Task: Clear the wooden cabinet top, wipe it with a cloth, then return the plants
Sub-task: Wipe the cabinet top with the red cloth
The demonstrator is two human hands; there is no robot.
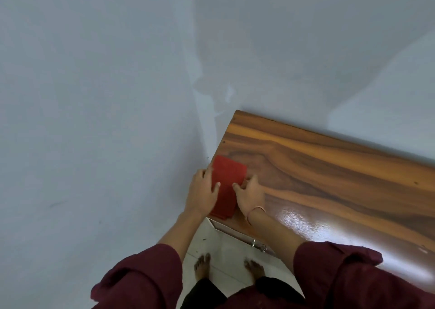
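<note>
A folded red cloth (227,184) lies on the left end of the glossy wooden cabinet top (329,174), close to its front left corner. My left hand (204,191) rests on the cloth's left edge, thumb on top of the fabric. My right hand (250,194) presses on the cloth's right edge, fingers curled over it; a thin bangle sits on that wrist. Both hands hold the cloth flat against the wood. No plants are in view.
A pale blue-grey wall (94,96) stands to the left and behind the cabinet, meeting in a corner. Below the cabinet's front edge are a metal handle (257,245), white floor tiles (219,245) and my bare feet.
</note>
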